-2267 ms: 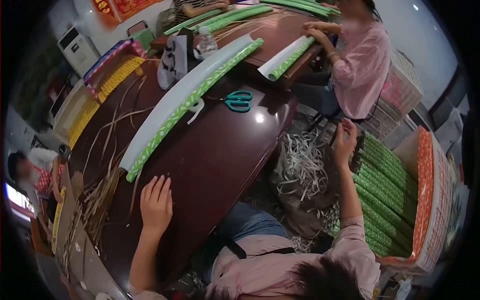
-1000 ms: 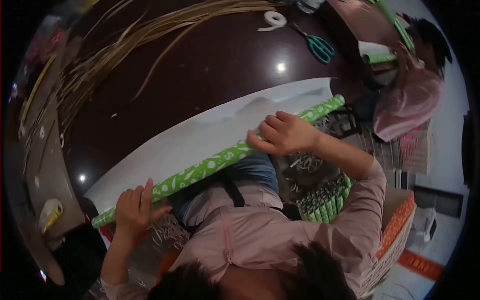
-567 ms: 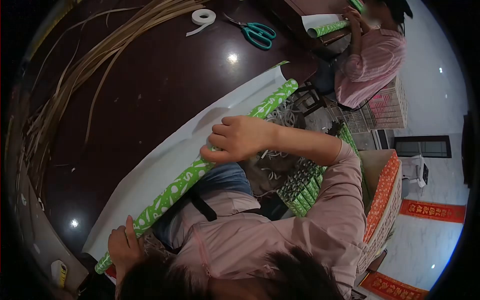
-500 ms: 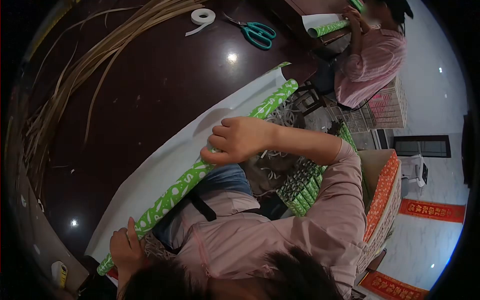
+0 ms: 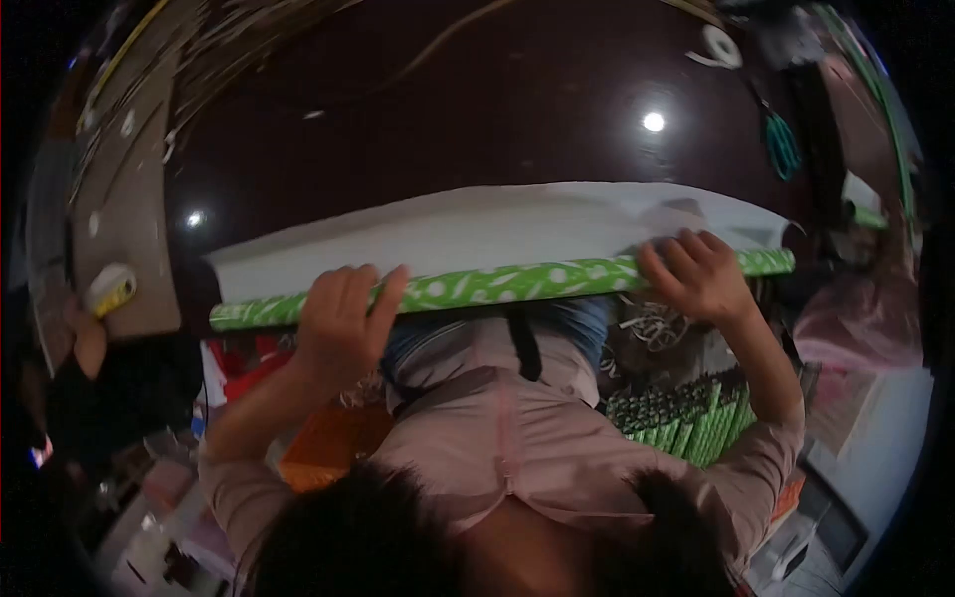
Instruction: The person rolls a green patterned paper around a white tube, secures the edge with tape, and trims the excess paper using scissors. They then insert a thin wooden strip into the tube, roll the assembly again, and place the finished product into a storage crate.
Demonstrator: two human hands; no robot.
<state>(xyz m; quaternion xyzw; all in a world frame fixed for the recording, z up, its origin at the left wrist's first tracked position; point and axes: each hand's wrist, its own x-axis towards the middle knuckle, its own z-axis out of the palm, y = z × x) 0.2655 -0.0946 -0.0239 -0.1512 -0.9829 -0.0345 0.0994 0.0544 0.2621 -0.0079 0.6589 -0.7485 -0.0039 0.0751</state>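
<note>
A long roll of green wrapping paper [image 5: 517, 282] with white printed shapes lies along the table's near edge. Its loose white sheet [image 5: 477, 221] spreads flat behind it on the dark table. My left hand [image 5: 343, 313] rests over the left part of the roll, fingers bent across the top and thumb to the right. Toward the right end, my right hand [image 5: 701, 277] curls its fingers over the roll at the sheet's edge. The undersides of both grips are hidden.
White tape [image 5: 720, 47] and teal-handled scissors [image 5: 782, 144] lie at the table's far right. Thin brown strips [image 5: 214, 45] spread at the back left. Several green rolls [image 5: 686, 433] stand below the table on my right. At left, another person's hand [image 5: 88, 333] is near a yellow-and-white object [image 5: 112, 291].
The view has swung round, so the roll now runs nearly level. My right hand has shifted from mid-roll toward its right end; my left hand sits farther in from the left end.
</note>
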